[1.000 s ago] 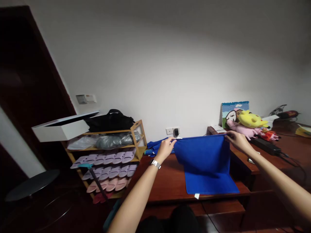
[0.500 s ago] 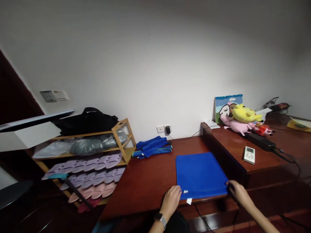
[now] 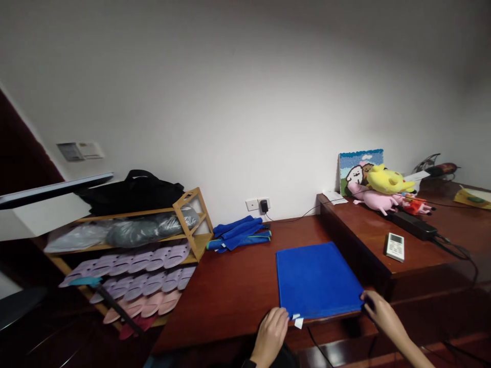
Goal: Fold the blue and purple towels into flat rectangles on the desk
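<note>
A blue cloth point(image 3: 316, 279) lies folded flat on the dark wooden table point(image 3: 238, 291), its white tags hanging at the near edge. My left hand point(image 3: 271, 329) pinches the cloth's near left corner, fingers closed. At the near right corner my right hand point(image 3: 379, 312) grips the cloth the same way. Both hands sit at the table's front edge.
A heap of blue cloths point(image 3: 240, 232) lies by the wall socket point(image 3: 258, 205). A wooden rack point(image 3: 153, 245) of slippers stands at left. A raised desk point(image 3: 368, 230) at right bears plush toys point(image 3: 387, 189), a remote control point(image 3: 394, 246) and a black power strip point(image 3: 412, 223).
Both hands brought the cloth's raised far edge down toward me, folding it flat on the table. Since half a second ago they hold the near corners almost still.
</note>
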Demonstrator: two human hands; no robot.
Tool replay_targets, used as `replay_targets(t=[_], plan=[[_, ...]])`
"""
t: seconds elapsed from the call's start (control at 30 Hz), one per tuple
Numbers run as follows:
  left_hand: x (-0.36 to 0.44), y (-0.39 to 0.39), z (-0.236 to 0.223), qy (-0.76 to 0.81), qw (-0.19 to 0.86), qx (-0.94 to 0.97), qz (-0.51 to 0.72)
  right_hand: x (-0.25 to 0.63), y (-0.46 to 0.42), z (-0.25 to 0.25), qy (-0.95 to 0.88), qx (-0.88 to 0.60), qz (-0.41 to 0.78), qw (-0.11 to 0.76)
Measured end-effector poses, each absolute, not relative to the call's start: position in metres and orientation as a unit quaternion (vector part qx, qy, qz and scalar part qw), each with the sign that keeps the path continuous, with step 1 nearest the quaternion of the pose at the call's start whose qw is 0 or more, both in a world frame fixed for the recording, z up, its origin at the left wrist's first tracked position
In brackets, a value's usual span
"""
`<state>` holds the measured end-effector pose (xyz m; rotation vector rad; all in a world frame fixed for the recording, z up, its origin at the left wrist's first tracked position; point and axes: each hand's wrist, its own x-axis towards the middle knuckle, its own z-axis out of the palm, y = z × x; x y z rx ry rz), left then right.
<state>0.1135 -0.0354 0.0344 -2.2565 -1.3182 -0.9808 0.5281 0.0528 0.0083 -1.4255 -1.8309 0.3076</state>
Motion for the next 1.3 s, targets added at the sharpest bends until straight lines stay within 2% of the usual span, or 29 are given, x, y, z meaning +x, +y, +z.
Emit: replay_targets(t=[0.2,0.47,0.67,0.87,1.07,1.3], plan=[[0.114,-0.038,0.041,-0.498,0.120,-0.797,-0.320,0.535,0.049,-0.007,-0.752,-0.558,0.065,0.344],[0.085,-0.043,0.054,-0.516,0.048,-0.811,-0.271,0.496,0.043,0.021,-0.764,-0.582,-0.078,0.267],[-0.023,-0.013,0.057,-0.606,0.067,-0.756,-0.238,0.380,0.052,0.039,-0.761,-0.611,-0.014,0.218],[-0.139,0.005,0.047,-0.746,0.068,-0.648,-0.137,0.324,0.053,0.008,-0.764,-0.625,0.025,0.158],[-0.150,0.003,0.034,-0.766,0.062,-0.632,-0.102,0.330,0.075,-0.006,-0.770,-0.621,0.026,0.144],[-0.155,0.005,0.024,-0.754,0.077,-0.639,-0.127,0.317,0.165,0.010,-0.768,-0.632,0.057,0.084]])
